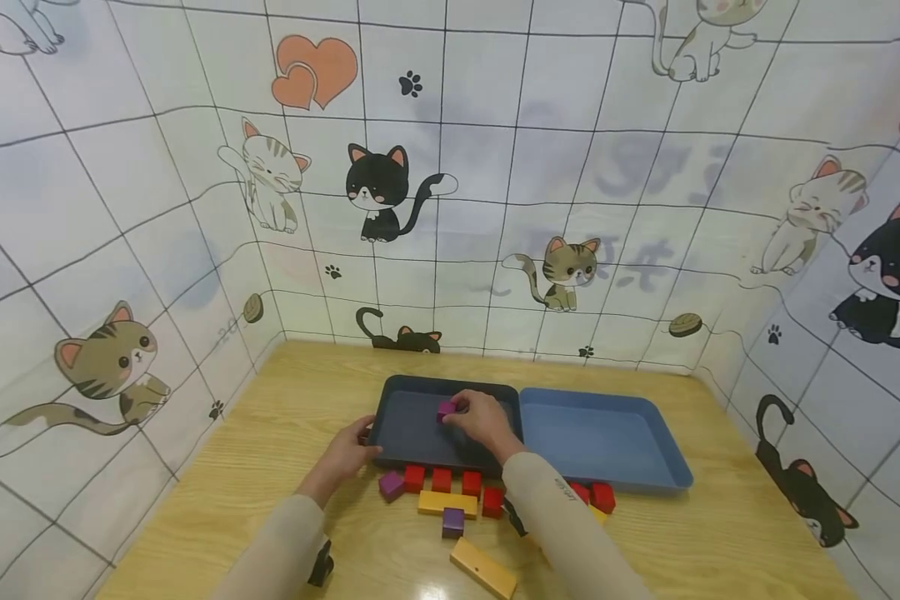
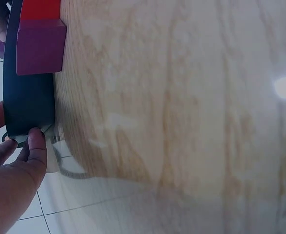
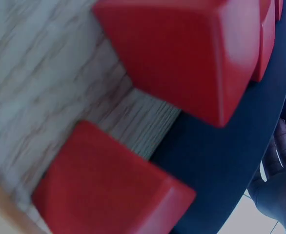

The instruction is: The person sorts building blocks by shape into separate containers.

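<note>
Over the dark tray [image 1: 420,450], my right hand [image 1: 483,421] pinches a small purple cube [image 1: 446,411] between thumb and fingers. In the right wrist view that hand [image 3: 284,165] shows at the right edge, beyond the tray wall [image 3: 221,146]. My left hand [image 1: 345,454] holds the tray's left end, thumb at the front corner and fingers along the side. The left wrist view has this hand [image 2: 16,180] at the tray's end wall [image 2: 30,107]. Outside the tray's front left corner lies another purple cube [image 1: 392,486].
To the right, a light blue tray [image 1: 600,437] adjoins the dark one. Several red cubes [image 1: 441,480] line the dark tray's front. Nearer lie a yellow block [image 1: 447,505], a purple cube [image 1: 453,522] and another yellow block [image 1: 483,568]. A cat-print covering [image 1: 480,167] backs the table.
</note>
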Motion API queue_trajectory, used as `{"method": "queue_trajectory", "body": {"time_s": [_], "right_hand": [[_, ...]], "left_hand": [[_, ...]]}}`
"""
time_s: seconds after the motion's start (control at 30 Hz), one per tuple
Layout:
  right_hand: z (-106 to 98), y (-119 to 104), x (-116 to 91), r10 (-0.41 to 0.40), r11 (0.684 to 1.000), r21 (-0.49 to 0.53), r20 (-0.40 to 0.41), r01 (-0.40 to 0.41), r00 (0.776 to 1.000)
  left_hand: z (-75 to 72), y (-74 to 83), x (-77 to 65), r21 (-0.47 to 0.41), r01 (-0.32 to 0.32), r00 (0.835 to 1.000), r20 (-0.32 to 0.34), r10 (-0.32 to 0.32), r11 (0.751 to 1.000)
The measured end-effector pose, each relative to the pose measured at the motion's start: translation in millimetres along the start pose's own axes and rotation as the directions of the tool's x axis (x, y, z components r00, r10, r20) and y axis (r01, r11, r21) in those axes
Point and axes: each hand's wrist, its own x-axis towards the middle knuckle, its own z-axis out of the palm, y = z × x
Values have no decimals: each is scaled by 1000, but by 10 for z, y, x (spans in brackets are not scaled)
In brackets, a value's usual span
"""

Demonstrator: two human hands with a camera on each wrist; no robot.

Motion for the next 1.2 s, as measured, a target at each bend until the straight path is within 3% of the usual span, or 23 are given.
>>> {"method": "queue_trajectory", "body": {"time_s": [0.2,0.53,1.2], "right_hand": [[-4,-13,-42,-27,999,37,61,25,998],[-229,24,-191,-46,995,88,50,42,998],[-581,99,-846,-103,982,170,99,85,990]], "left_hand": [[6,45,-21,9,20,1000,4,-20,1000],[-2,23,-29,-26,45,999,7,-45,999],[-6,54,-38,31,53,998,37,-54,998]]}}
